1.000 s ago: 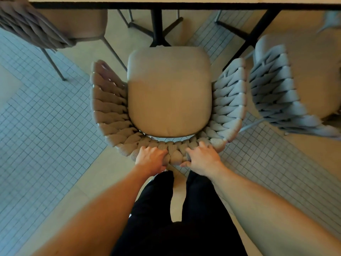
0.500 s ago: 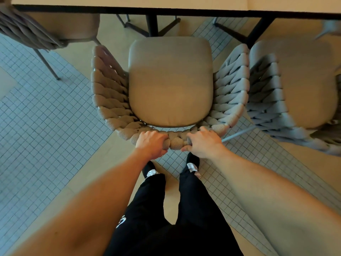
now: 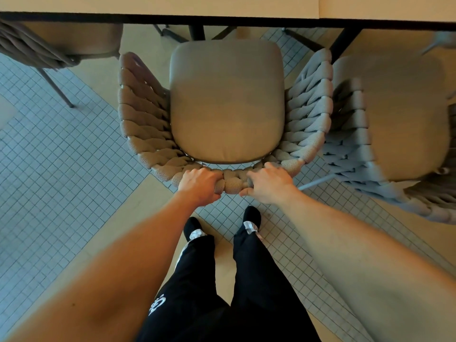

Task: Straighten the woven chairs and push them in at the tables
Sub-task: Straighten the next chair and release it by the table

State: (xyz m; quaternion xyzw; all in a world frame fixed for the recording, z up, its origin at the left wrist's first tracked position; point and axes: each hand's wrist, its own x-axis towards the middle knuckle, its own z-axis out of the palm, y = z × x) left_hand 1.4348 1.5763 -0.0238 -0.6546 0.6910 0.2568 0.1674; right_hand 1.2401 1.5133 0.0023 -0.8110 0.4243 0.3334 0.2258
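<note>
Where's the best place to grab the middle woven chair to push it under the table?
Grab the middle woven chair by the thick woven top of its curved back, from behind. The left hand and right hand already grip there, evenly spaced, so a push likely sends it straight toward the table.

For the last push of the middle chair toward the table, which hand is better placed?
Neither clearly: the left hand and right hand both grip the chair's woven back rim, either side of its centre. If anything the left, since the neighbouring chair crowds the right side.
</note>
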